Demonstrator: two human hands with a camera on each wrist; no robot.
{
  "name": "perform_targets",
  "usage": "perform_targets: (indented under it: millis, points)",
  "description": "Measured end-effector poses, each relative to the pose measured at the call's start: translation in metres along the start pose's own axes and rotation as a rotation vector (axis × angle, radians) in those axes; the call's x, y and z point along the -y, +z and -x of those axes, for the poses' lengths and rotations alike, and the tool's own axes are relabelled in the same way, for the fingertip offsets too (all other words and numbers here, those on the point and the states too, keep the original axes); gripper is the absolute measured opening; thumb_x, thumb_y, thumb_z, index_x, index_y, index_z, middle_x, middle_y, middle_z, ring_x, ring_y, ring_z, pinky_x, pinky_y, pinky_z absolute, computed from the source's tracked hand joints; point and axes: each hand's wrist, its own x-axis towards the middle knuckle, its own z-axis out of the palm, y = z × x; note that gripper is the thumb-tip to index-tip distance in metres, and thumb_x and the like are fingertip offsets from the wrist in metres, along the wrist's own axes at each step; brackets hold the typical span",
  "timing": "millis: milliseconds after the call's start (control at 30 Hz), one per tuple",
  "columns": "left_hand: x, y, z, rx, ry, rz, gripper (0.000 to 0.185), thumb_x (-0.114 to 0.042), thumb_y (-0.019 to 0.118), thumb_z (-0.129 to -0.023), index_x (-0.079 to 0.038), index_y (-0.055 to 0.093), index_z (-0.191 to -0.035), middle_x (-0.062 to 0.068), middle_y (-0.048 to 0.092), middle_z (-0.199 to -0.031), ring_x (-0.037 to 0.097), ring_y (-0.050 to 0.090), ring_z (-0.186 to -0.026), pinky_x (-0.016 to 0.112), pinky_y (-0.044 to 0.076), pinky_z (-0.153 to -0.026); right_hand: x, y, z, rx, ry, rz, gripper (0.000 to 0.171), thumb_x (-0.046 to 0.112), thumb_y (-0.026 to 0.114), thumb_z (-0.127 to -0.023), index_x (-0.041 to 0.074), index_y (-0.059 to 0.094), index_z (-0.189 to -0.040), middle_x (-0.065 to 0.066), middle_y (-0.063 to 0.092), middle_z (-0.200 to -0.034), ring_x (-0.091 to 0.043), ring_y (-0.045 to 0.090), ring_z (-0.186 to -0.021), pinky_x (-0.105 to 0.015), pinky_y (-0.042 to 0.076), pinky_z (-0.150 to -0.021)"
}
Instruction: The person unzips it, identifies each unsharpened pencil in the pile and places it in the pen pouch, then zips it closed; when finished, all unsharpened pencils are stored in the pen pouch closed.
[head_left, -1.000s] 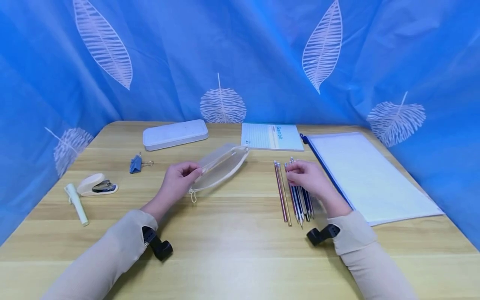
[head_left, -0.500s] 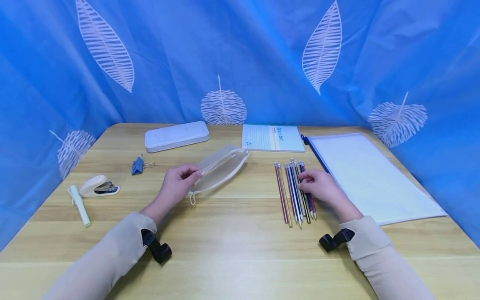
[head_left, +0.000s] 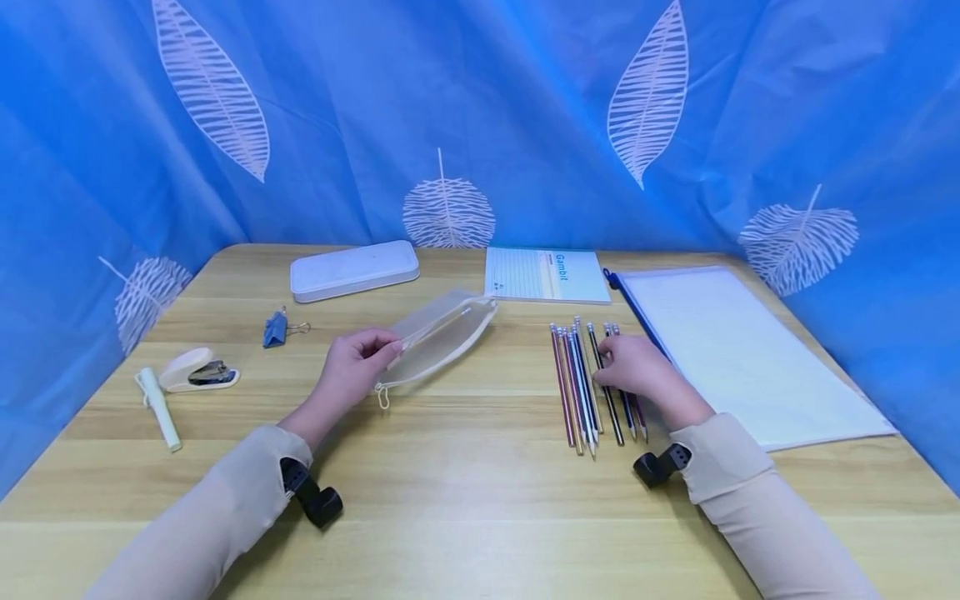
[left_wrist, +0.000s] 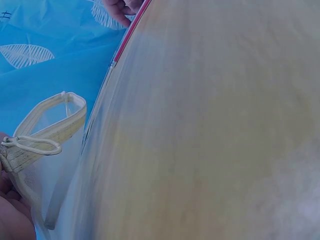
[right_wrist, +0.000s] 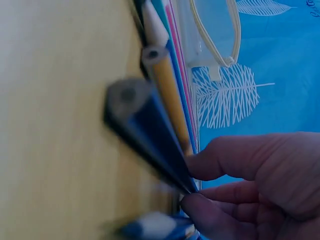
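Note:
My left hand (head_left: 360, 358) pinches the near left edge of a translucent zip pouch (head_left: 442, 337), whose mouth gapes. The pouch's cream zipper trim (left_wrist: 47, 135) and looped pull show in the left wrist view. On the right, my right hand (head_left: 637, 375) is over a row of pencils (head_left: 573, 392) lying side by side on the table. In the right wrist view, my right thumb and finger (right_wrist: 260, 175) pinch a dark blue pencil (right_wrist: 155, 130) near its far end. A yellow pencil (right_wrist: 167, 85) lies beside it.
A clear zip folder (head_left: 750, 358) with a navy edge lies at right, a notebook (head_left: 547, 275) behind. A white case (head_left: 354, 271), blue binder clip (head_left: 275, 330), white stapler (head_left: 198, 371) and pale green pen (head_left: 159, 410) are at left. A blue curtain (head_left: 525, 125) hangs behind.
The pencils have spread apart: several have shifted left into a tight row, while a few lie farther right under my right hand. My left hand and the pouch have stayed put.

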Motion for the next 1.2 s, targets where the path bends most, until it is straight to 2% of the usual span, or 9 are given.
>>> perform_targets:
  millis: [167, 333, 467, 533, 667, 800, 900, 1067, 1200]
  points:
    - [0.0, 0.0, -0.001, 0.008, -0.025, -0.007, 0.016, -0.015, 0.062, -0.089, -0.003, 0.069, -0.095, 0.011, 0.067, -0.088, 0.012, 0.054, -0.069, 0.021, 0.046, -0.058, 0.002, -0.001, -0.003, 0.077, 0.087, -0.07, 0.049, 0.013, 0.063, -0.079, -0.01, 0.051, -0.121, -0.024, 0.062, -0.101, -0.015, 0.058, -0.055, -0.03, 0.05, -0.059]
    - [-0.001, -0.001, -0.001, 0.009, -0.024, -0.003, 0.016, -0.015, 0.062, -0.089, -0.003, 0.068, -0.096, 0.012, 0.067, -0.088, 0.012, 0.054, -0.069, 0.02, 0.046, -0.058, -0.005, 0.0, -0.004, 0.083, 0.137, -0.224, 0.051, 0.013, 0.063, -0.079, -0.008, 0.049, -0.123, -0.027, 0.056, -0.111, -0.016, 0.059, -0.058, -0.029, 0.051, -0.057]
    - [-0.002, -0.001, -0.001, 0.013, -0.021, -0.001, 0.015, -0.014, 0.062, -0.088, -0.002, 0.068, -0.096, 0.012, 0.067, -0.087, 0.012, 0.054, -0.068, 0.02, 0.046, -0.058, -0.014, 0.002, -0.003, 0.058, 0.141, -0.41, 0.053, 0.009, 0.06, -0.079, -0.009, 0.044, -0.126, -0.017, 0.06, -0.09, -0.017, 0.058, -0.061, -0.029, 0.053, -0.059]
    - [-0.003, -0.001, 0.0, 0.012, -0.025, -0.002, 0.016, -0.014, 0.062, -0.088, -0.002, 0.068, -0.096, 0.012, 0.067, -0.087, 0.012, 0.054, -0.068, 0.021, 0.047, -0.058, -0.015, 0.001, -0.001, 0.03, 0.133, -0.508, 0.053, 0.006, 0.057, -0.08, -0.009, 0.041, -0.128, -0.009, 0.056, -0.078, -0.016, 0.057, -0.061, -0.029, 0.053, -0.059]
    - [-0.004, -0.001, 0.0, 0.007, -0.032, 0.005, 0.017, -0.015, 0.062, -0.089, -0.002, 0.068, -0.096, 0.012, 0.066, -0.086, 0.012, 0.054, -0.068, 0.021, 0.047, -0.058, -0.008, -0.004, 0.003, -0.052, 0.113, -0.769, 0.051, 0.001, 0.051, -0.08, -0.01, 0.036, -0.127, -0.001, 0.052, -0.073, -0.01, 0.055, -0.058, -0.026, 0.053, -0.058]
    - [-0.005, -0.001, -0.001, -0.004, -0.029, 0.019, 0.017, -0.014, 0.062, -0.088, -0.001, 0.068, -0.096, 0.01, 0.066, -0.083, 0.01, 0.053, -0.067, 0.02, 0.047, -0.058, 0.012, -0.001, 0.002, -0.104, 0.095, -1.111, 0.031, -0.005, 0.045, -0.08, -0.006, 0.039, -0.11, 0.001, 0.051, -0.07, -0.007, 0.055, -0.054, -0.021, 0.052, -0.055]
    - [-0.006, 0.001, -0.001, -0.019, -0.019, 0.034, 0.016, -0.012, 0.063, -0.087, 0.001, 0.068, -0.095, 0.009, 0.065, -0.081, 0.008, 0.053, -0.065, 0.019, 0.046, -0.057, 0.034, 0.006, -0.003, -0.104, 0.114, -1.312, 0.017, -0.006, 0.044, -0.081, 0.001, 0.039, -0.096, -0.003, 0.053, -0.075, -0.009, 0.057, -0.057, -0.02, 0.052, -0.057]
    - [-0.01, 0.006, 0.001, -0.028, 0.004, 0.071, 0.016, -0.011, 0.064, -0.086, 0.002, 0.068, -0.094, 0.012, 0.066, -0.08, 0.006, 0.052, -0.064, 0.018, 0.045, -0.056, 0.075, 0.022, -0.016, -0.11, 0.208, -1.496, 0.012, -0.002, 0.047, -0.086, 0.006, 0.041, -0.092, -0.009, 0.051, -0.088, -0.015, 0.059, -0.068, -0.022, 0.054, -0.065]
    - [-0.014, 0.01, 0.004, -0.019, 0.006, 0.093, 0.017, -0.011, 0.064, -0.086, 0.003, 0.068, -0.095, 0.014, 0.066, -0.083, 0.006, 0.053, -0.065, 0.018, 0.045, -0.056, 0.105, 0.034, -0.027, -0.132, 0.254, -1.595, 0.014, 0.002, 0.047, -0.088, 0.003, 0.043, -0.102, -0.011, 0.051, -0.09, -0.016, 0.06, -0.067, -0.024, 0.055, -0.067]
